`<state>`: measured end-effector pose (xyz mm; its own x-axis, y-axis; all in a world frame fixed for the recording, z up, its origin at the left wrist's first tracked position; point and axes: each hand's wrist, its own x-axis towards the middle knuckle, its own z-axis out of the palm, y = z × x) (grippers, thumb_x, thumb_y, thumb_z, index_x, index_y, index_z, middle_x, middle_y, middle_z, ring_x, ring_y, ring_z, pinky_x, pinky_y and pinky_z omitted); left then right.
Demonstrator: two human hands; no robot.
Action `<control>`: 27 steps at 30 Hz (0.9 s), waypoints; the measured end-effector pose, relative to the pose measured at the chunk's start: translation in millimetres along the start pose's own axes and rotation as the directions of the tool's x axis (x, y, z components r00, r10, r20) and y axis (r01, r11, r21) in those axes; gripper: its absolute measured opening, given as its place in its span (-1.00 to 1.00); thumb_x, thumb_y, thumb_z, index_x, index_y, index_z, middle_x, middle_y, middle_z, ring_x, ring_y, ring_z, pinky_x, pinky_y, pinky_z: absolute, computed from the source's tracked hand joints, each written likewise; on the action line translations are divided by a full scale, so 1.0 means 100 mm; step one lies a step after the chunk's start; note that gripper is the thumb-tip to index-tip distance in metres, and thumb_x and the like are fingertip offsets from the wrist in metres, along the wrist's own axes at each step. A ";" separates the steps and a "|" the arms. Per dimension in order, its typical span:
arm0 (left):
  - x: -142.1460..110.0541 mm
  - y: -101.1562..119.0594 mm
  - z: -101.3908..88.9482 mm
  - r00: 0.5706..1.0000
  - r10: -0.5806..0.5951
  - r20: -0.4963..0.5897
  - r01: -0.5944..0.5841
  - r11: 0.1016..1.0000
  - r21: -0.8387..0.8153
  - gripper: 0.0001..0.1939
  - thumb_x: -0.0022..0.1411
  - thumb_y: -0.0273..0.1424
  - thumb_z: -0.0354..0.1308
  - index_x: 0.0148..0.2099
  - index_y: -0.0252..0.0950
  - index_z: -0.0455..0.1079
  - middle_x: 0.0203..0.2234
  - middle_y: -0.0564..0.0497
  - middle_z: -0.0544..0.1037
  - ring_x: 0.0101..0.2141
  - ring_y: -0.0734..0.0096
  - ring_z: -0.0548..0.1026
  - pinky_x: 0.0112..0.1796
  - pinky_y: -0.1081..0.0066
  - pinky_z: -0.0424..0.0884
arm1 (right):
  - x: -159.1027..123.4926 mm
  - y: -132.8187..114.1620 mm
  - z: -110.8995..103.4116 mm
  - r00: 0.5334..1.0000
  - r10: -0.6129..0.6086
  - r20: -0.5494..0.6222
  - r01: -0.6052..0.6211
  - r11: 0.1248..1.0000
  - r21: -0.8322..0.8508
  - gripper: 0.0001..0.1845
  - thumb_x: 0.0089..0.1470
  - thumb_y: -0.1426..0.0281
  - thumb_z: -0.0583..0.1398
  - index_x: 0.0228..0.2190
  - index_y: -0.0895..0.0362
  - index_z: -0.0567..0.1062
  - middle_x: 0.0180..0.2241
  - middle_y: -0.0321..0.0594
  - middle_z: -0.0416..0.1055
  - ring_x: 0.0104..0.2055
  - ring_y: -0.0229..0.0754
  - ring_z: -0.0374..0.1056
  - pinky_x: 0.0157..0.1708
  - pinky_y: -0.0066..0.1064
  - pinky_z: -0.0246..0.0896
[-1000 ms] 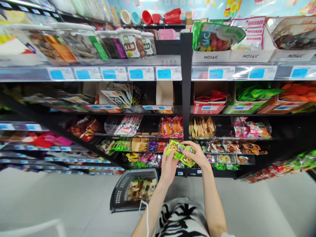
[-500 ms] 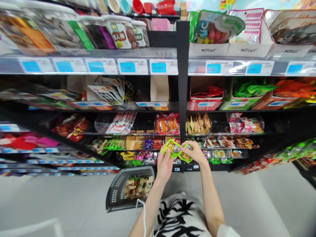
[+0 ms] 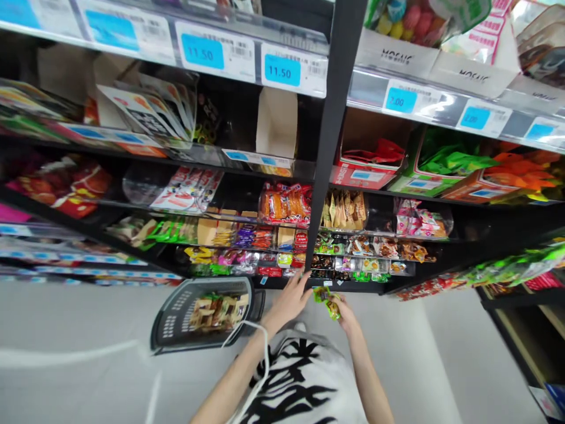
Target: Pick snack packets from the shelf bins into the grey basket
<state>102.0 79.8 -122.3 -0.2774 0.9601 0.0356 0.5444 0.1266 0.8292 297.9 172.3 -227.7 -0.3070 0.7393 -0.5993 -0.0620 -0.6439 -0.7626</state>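
Note:
My right hand [image 3: 346,316] is closed on small green snack packets [image 3: 333,310], which hang from its fingertips in front of the low shelves. They look like two packets, perhaps joined; I cannot tell. My left hand [image 3: 288,301] is open, its fingers stretched forward beside the packets with a small gap between. Beyond its fingertips are the lowest rows of snack packs [image 3: 271,271]. A white cord [image 3: 266,347] runs along the left forearm. To the left stands a grey shopping basket [image 3: 174,312] holding several brown and beige packs [image 3: 218,312].
A black upright post [image 3: 329,118] divides the shelving. Red and green boxes of packets [image 3: 419,185] stand on the right shelf. Price labels [image 3: 282,70] line the shelf edges. More packets hang along the right side [image 3: 468,277]. Below lies pale grey floor [image 3: 410,347].
My left hand has let go of the green packets and moved away, fingers extended. My right hand keeps them, now lower. The view has shifted closer to the shelves and tilted.

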 end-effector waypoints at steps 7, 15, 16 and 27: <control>-0.56 -0.15 0.49 0.856 -0.074 0.512 0.024 0.994 0.104 -0.38 0.27 -0.37 0.08 0.36 -0.27 0.20 0.39 -0.22 0.17 0.35 0.06 0.18 0.32 0.08 0.13 | 0.23 0.15 -0.28 0.987 -0.025 -0.161 0.037 0.997 0.072 -0.59 -0.47 0.23 0.42 -0.54 0.09 0.40 -0.63 -0.39 0.42 -0.59 -0.28 0.31 -0.64 -0.55 0.06; -0.52 0.01 0.49 0.824 -0.068 0.563 0.000 0.993 0.120 -0.45 0.30 -0.35 0.04 0.32 -0.22 0.28 0.34 -0.16 0.27 0.28 0.07 0.32 0.28 0.10 0.21 | 1.21 -0.81 0.28 0.980 -0.159 -0.117 0.177 0.971 0.160 -0.64 -0.29 0.29 0.43 -0.41 0.10 0.47 -0.52 -0.38 0.48 -0.49 -0.27 0.38 -0.59 -0.55 0.16; -0.52 0.01 0.49 0.828 -0.062 0.557 -0.002 0.994 0.113 -0.47 0.30 -0.36 0.04 0.31 -0.22 0.30 0.33 -0.16 0.29 0.27 0.10 0.32 0.28 0.11 0.21 | 1.31 -0.92 0.36 0.979 -0.161 -0.126 0.181 0.970 0.164 -0.64 -0.28 0.29 0.42 -0.39 0.09 0.48 -0.52 -0.39 0.48 -0.50 -0.28 0.36 -0.61 -0.56 0.13; -0.57 -0.32 0.58 0.944 -0.126 0.306 0.111 0.992 0.067 -0.43 0.31 -0.35 -0.02 0.35 -0.24 0.22 0.37 -0.18 0.23 0.34 0.14 0.23 0.33 0.11 0.13 | 0.44 -0.34 0.41 0.994 -0.040 -0.098 0.058 0.980 0.189 -0.62 -0.26 0.25 0.41 -0.40 0.12 0.43 -0.55 -0.38 0.44 -0.58 -0.31 0.32 -0.63 -0.56 0.08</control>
<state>146.5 35.4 -183.0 -0.0883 0.9662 -0.2420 0.5624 0.2489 0.7885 247.9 218.1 -218.2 -0.2102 0.7803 -0.5891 -0.2580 -0.6254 -0.7364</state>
